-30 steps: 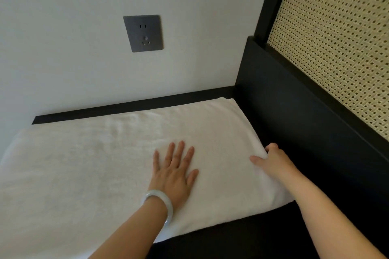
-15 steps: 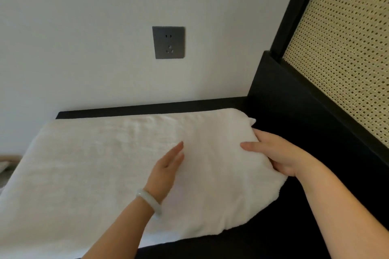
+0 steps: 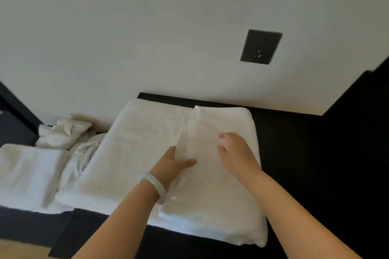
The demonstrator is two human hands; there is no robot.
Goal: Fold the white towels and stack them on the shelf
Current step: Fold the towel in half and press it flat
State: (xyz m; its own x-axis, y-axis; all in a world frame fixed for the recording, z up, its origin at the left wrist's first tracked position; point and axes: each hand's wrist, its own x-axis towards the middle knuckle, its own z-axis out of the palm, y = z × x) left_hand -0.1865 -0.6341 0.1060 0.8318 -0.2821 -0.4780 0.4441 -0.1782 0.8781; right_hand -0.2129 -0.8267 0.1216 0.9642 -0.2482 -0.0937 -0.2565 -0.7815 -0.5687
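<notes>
**Square the hem, then press**

Towel (image 3: 136, 153) lies on black shelf (image 3: 294, 132), below-left of wall socket (image 3: 261, 46). Left hand (image 3: 171, 163) pinches the flap hem; right hand (image 3: 235, 151) rests flat on flap, fingers relaxed. Best, imo: line hem up parallel w/ towel edges, then smooth toward socket side.

Right of the thick folded white towel (image 3: 136, 153), the flat black shelf (image 3: 294, 153) gives open room up to the tall black side panel (image 3: 368, 122). The white wall (image 3: 147, 27) blocks the far side, and crumpled white cloths (image 3: 63, 132) crowd the left.
</notes>
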